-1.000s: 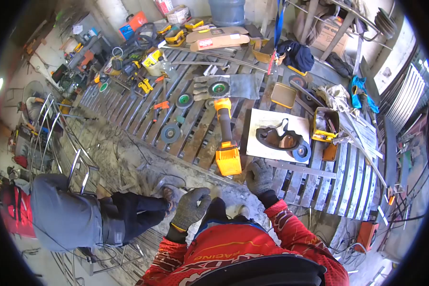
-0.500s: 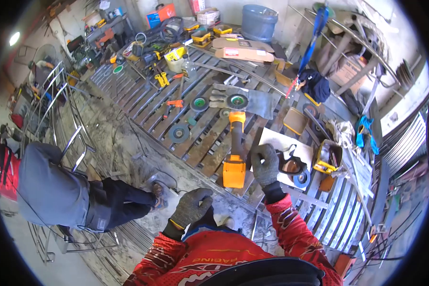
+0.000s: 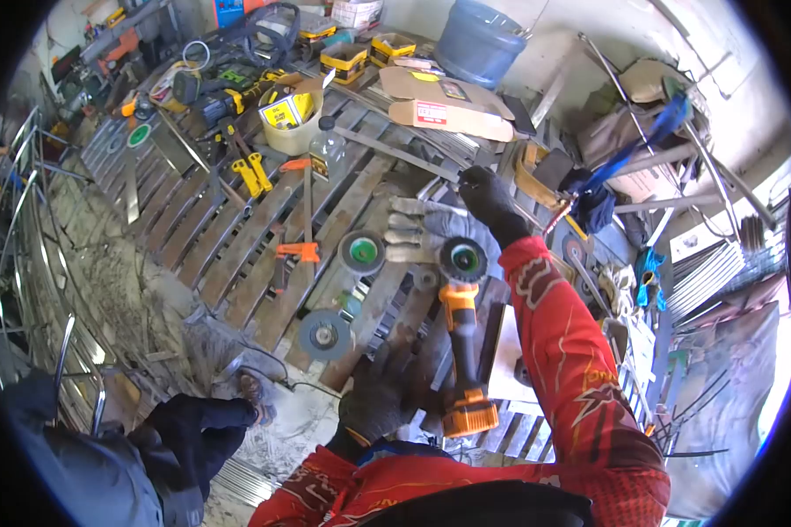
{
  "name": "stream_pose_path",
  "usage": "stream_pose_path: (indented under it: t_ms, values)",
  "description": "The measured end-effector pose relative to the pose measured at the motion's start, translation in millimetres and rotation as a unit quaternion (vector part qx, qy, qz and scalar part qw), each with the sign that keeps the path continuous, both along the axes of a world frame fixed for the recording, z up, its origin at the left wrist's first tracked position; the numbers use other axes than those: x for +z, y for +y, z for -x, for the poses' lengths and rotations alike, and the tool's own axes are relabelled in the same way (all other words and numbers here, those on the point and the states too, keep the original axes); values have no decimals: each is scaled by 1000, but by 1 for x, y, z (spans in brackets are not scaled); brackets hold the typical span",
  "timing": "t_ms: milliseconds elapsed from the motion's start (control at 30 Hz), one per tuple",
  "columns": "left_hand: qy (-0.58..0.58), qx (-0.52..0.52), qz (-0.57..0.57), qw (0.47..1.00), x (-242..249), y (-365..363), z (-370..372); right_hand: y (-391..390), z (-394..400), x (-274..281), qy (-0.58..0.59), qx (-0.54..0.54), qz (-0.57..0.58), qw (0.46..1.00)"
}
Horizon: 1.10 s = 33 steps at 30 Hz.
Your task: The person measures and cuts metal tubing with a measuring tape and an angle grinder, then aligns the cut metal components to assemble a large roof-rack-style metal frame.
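Observation:
My right hand (image 3: 492,198), in a dark glove, is stretched out over the far part of the slatted metal table, beside thin metal bars (image 3: 404,156). Its fingertips are hidden, so I cannot make out a grip. My left hand (image 3: 373,400), also gloved, is low at the table's near edge with its fingers spread and nothing in them. Between my arms lies a cordless angle grinder (image 3: 463,351) with a yellow body and a dark disc at its far end. Grey work gloves (image 3: 417,230) lie by that disc. Left of it are a green-centred disc (image 3: 361,252) and a grey grinding disc (image 3: 324,335).
An orange-handled tool (image 3: 299,252), yellow-handled cutters (image 3: 252,174), a bottle (image 3: 327,145) and a white bucket (image 3: 292,132) are on the left. Cardboard (image 3: 448,101) and a blue water jug (image 3: 482,44) stand farther back. Another person's legs (image 3: 193,439) are at lower left.
My right hand has moved forward from beside the grinder to the far part of the table. My left hand has come to the table edge, its fingers now spread. The view has shifted closer.

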State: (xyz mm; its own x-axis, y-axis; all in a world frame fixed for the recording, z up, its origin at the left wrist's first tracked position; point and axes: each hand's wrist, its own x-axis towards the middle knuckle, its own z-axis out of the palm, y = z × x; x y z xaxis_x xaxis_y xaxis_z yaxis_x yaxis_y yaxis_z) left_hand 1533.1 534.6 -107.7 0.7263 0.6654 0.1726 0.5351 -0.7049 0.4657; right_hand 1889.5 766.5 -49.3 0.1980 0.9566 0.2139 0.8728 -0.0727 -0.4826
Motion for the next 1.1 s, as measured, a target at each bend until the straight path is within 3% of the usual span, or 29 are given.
stream_pose_path:
  t_ms: [133, 233, 300, 367, 400, 467, 500, 567, 633, 700, 767, 900, 967, 1000, 1033, 1067, 1100]
  values:
    - [-10, -25, 55, 998, 14, 27, -4, 71, -15, -41, -49, -71, 132, 987]
    - [-41, -30, 88, 995, 26, 41, -1, 108, -23, -52, -33, -66, 213, 974]
    - [-90, -25, 99, 991, 28, 44, -1, 129, -32, -61, -84, -39, 226, 970]
    - [-100, -17, 103, 989, 24, 44, -4, 141, -34, -58, -302, 127, 320, 889]
    - [-105, -6, 101, 989, 23, 43, -4, 139, -35, -57, -303, 128, 320, 888]
    - [-105, -5, 105, 989, 25, 42, -1, 125, -25, -32, -197, 23, 147, 969]
    - [-104, -5, 109, 989, 27, 41, 0, 122, -22, -15, -198, 21, 145, 969]
    - [-92, -17, 105, 990, 37, 42, 1, 111, -19, 27, -93, -33, 146, 984]
    - [-80, -31, 95, 992, 38, 40, 1, 95, -15, 70, -40, -14, 39, 998]
    - [-66, -33, 106, 992, 27, 33, -1, 66, 8, 123, -8, -54, 4, 999]
    - [-61, -27, 73, 995, 19, 27, -2, 29, 29, 170, -111, -20, -66, 991]
    - [-81, -32, 70, 994, 21, 23, -3, -84, 68, 247, -89, 23, -128, 988]
    - [-204, -36, 79, 975, -7, 21, -1, -150, 69, 263, 0, 59, -119, 991]
    - [-329, 10, 289, 899, 13, 14, 4, -180, 66, 260, 0, 42, -125, 991]
    - [-372, -30, 243, 895, 1, 9, 31, -211, 62, 254, 160, 78, -179, 968]
    - [-341, 42, 222, 912, 48, 6, 44, -245, 54, 251, 310, 108, -235, 915]
    - [-424, 104, 318, 842, 95, -13, 49, -290, 46, 259, 176, 173, -201, 948]
